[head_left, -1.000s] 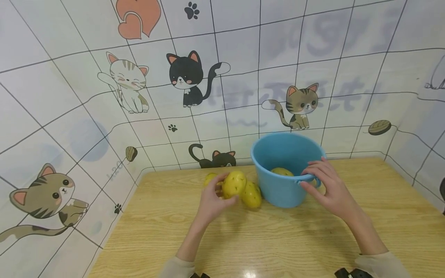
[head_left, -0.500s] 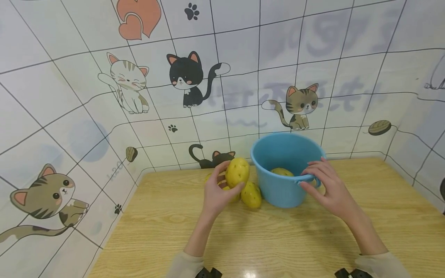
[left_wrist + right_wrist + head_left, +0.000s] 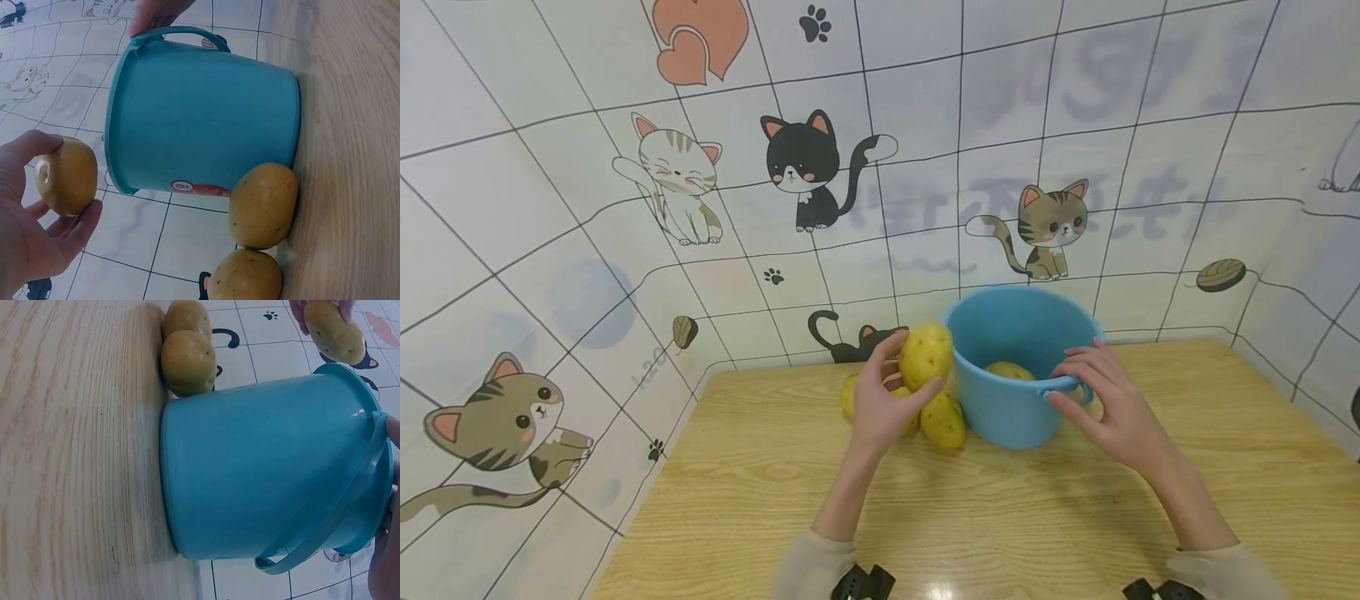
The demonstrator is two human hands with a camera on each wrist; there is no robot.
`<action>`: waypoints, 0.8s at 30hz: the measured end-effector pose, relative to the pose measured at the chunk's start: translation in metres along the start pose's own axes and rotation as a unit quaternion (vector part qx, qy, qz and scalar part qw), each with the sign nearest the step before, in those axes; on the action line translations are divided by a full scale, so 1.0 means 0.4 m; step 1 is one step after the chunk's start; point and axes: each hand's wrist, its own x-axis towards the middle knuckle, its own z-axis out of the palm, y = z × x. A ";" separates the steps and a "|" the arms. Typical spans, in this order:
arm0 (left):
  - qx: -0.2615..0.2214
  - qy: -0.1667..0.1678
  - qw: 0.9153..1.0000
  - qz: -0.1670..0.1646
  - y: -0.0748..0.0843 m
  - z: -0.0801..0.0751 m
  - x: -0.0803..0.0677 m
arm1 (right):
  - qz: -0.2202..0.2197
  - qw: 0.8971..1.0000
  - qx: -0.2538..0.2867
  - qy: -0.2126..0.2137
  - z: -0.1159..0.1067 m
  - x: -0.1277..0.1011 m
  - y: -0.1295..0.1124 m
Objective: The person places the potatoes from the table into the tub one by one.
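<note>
Between the thumb and fingers of my left hand [image 3: 883,408] is a yellow potato [image 3: 926,358], lifted off the table just left of the bucket's rim. The blue bucket [image 3: 1011,417] stands upright, and one potato [image 3: 1009,371] shows inside it. My right hand [image 3: 1101,404] grips the bucket's near right rim beside the handle, thumb outside and fingers over the edge. Against the bucket's left side lies another potato [image 3: 943,421]. More potatoes [image 3: 848,397] sit behind my left hand, partly hidden by it. In the left wrist view the held potato [image 3: 69,177] is apart from the bucket [image 3: 200,119].
The wood-grain table [image 3: 760,500] runs beneath everything. Behind it rises a wall [image 3: 917,208] covered with tile lines and cartoon cats, close to the bucket's far side. A second wall [image 3: 512,275] borders the table at left.
My left hand has raised the potato from among the others and carried it up and right towards the bucket's rim. The right hand and the bucket have stayed in place.
</note>
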 end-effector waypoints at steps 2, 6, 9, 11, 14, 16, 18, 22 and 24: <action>0.005 -0.002 1.000 0.004 0.005 0.005 0.004 | -0.006 1.000 -0.001 0.005 0.002 0.000 0.002; 0.009 -0.008 1.000 0.025 0.010 0.016 0.016 | -0.011 1.000 -0.001 0.009 0.004 0.002 0.004; 0.011 -0.010 0.999 0.033 0.016 0.027 0.025 | -0.010 1.000 -0.001 0.008 0.004 0.004 0.002; 0.014 -0.010 0.999 0.032 0.022 0.036 0.030 | -0.008 1.000 -0.002 0.006 0.002 0.004 0.001; 0.018 -0.007 0.999 0.029 0.031 0.049 0.036 | 0.000 1.000 -0.003 -0.001 0.000 0.003 0.001; 0.021 -0.005 0.999 0.026 0.035 0.057 0.039 | 0.001 1.000 -0.003 -0.002 0.000 0.002 0.001; 0.016 -0.004 1.000 0.023 0.040 0.065 0.042 | 0.003 1.000 -0.002 -0.004 0.000 0.000 0.002; 0.013 -0.009 1.000 0.018 0.049 0.080 0.047 | -0.008 1.000 0.001 0.005 0.003 -0.001 0.003; 0.012 -0.014 1.000 0.017 0.052 0.088 0.051 | -0.011 1.000 0.003 0.008 0.003 -0.001 0.003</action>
